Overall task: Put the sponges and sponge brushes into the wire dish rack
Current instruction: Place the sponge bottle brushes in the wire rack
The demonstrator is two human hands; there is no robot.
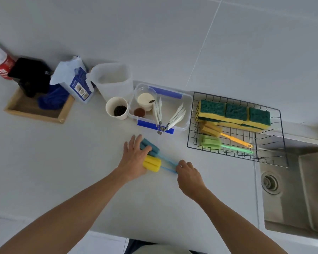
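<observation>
Teal foam sponge brush [151, 146] and yellow foam sponge brush [152, 163] lie side by side under the left hand [134, 158]; right hand [186, 170] pinches their thin blue handles. Black wire dish rack [281, 129], right of the hands, holds green-and-yellow sponges [235, 112] and two more brushes.

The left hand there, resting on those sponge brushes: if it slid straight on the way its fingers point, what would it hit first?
Past the teal sponge brush under its fingers, the left hand points up-counter, probably meeting the clear plastic box near its blue clip, though the angle makes this uncertain.

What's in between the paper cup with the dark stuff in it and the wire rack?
In the head view, a clear plastic box with blue clips sits between the paper cup and the wire rack. It holds white tongs and small cups.
</observation>
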